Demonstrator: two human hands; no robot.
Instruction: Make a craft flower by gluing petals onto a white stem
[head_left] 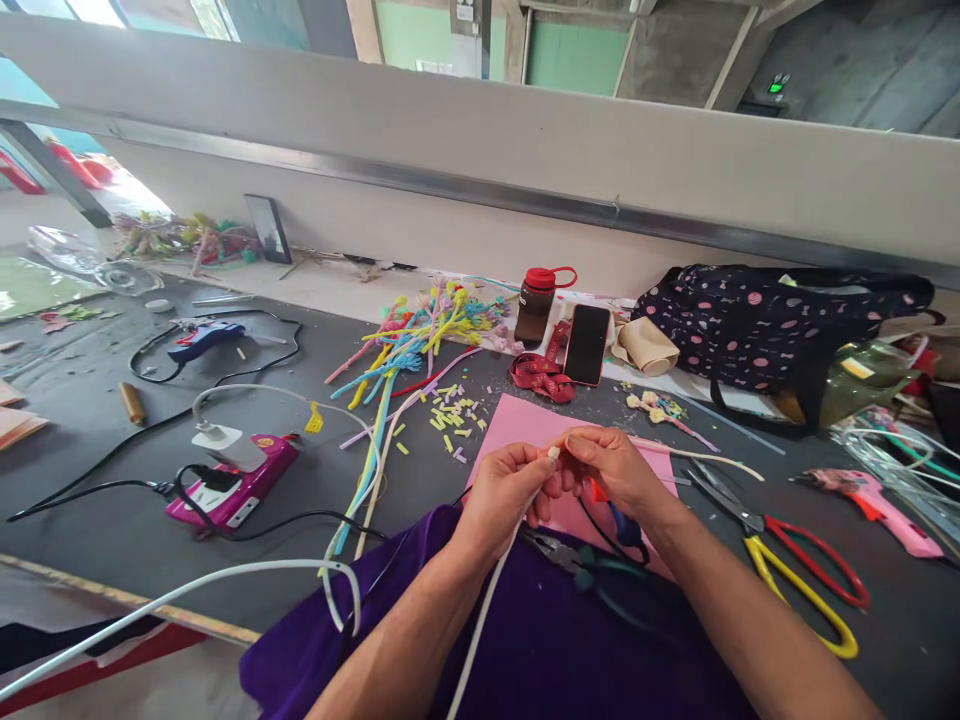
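My left hand (510, 490) is closed in a pinch, fingertips at a small cream-coloured piece (553, 453) too small to make out well. My right hand (606, 466) meets it there, thumb and fingers pinched at the same piece. A pale cord (480, 630) runs down from under my left hand across my lap. To the right of my right hand, a thin pale stem (712, 457) sticks out over the mat. Beneath both hands lies a pink mat (517, 420). Pliers (574, 560) with dark green handles lie just below, and a blue tool (626, 525) is partly hidden.
Scissors (757, 525) and a pink glue gun (877, 505) lie right. Colourful fuzzy stems (420, 340) and cut yellow bits (450, 415) lie left, with a magenta power strip (240, 490). A bottle (535, 310), phone (587, 345) and dark patterned bag (735, 320) stand behind.
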